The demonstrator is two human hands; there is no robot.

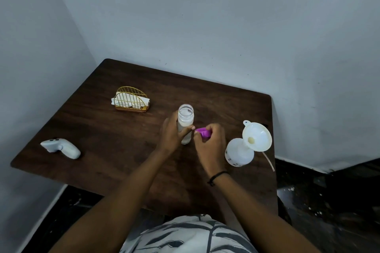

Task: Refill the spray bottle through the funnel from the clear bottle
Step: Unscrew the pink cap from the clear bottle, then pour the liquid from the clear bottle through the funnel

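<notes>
Your left hand (171, 136) is wrapped round the clear bottle (185, 123), which stands upright near the middle of the dark wooden table (107, 135); the fingers curl round its far side and the thumb presses its near face. The bottle is a slim, see-through cylinder with a wide threaded mouth, uncapped; a pale, milky liquid shows through its wall, though you cannot tell exactly how high it reaches. Your right hand (209, 142) sits just beside the bottle, its fingers pinching a small purple cap (203, 132); a dark band (217, 176) circles that wrist.

To the right, apart from your hands, stands the spray bottle (238, 155); it is white and rounded, translucent, with small dark marks near its base. The white funnel (258, 138) is seated in its neck, tilted toward you, wide bowl open, a small loop tab on its far rim.

The white spray head (60, 148) lies on its side near the table's left edge; a gold wire holder (131, 99) with white napkins stands toward the far side.
</notes>
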